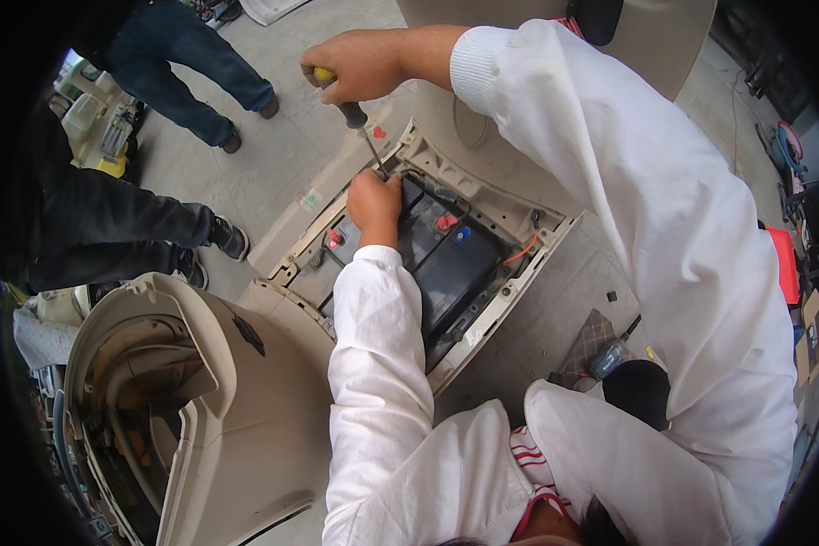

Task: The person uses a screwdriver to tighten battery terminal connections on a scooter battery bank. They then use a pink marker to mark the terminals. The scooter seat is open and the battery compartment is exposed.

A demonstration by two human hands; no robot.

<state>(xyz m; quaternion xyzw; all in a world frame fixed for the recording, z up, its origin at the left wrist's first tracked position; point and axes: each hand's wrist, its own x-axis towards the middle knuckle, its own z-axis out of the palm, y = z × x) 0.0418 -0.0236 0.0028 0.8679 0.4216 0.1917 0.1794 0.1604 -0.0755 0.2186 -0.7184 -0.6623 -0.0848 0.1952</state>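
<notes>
My right hand grips the yellow and grey handle of a screwdriver, held upright above the back edge of a battery compartment. My left hand is closed around the lower end of the shaft; what exactly its fingertips pinch is hidden. Below, black batteries sit in the open beige housing of a vehicle, with red terminal caps, cables and an orange wire.
A large beige body panel stands at lower left, another behind the compartment. Two people stand at left. A power tool lies on the floor at lower right, near a red case and cardboard box.
</notes>
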